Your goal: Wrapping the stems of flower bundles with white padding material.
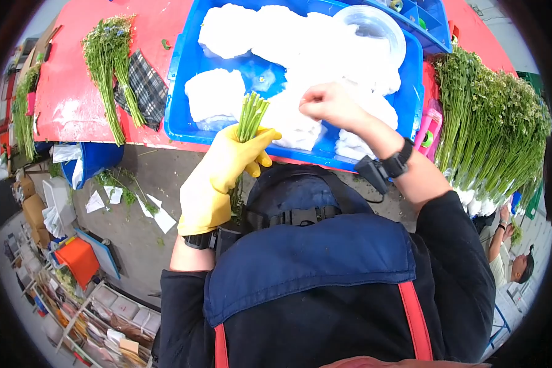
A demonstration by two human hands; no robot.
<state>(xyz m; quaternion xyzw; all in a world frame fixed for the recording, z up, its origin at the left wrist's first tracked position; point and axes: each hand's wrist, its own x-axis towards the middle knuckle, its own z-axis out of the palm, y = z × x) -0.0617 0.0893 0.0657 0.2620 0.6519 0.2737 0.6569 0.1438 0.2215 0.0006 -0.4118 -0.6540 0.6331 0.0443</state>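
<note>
A yellow rubber glove covers my left hand (pixel 232 163), which is closed around a bunch of green flower stems (pixel 252 115) with the cut ends pointing up. The blooms hang below, mostly hidden by the hand. Bare, with curled fingers, my right hand (pixel 329 105) is over white wads of wet-looking cotton or tissue (pixel 303 55); whether it pinches anything cannot be told. The wads lie in a blue plastic tray (pixel 177 92), along with a round clear container (pixel 398 39) at its upper right.
On the red table (pixel 64 101) lie flower bunches (pixel 106 69) and a plaid cloth (pixel 145 87). Many bunches with white-wrapped stem ends (pixel 492 119) line the right side, near a pink tape dispenser (pixel 431 126). A blue bin (pixel 96 161) stands below left. A co-worker (pixel 503 262) is at far right.
</note>
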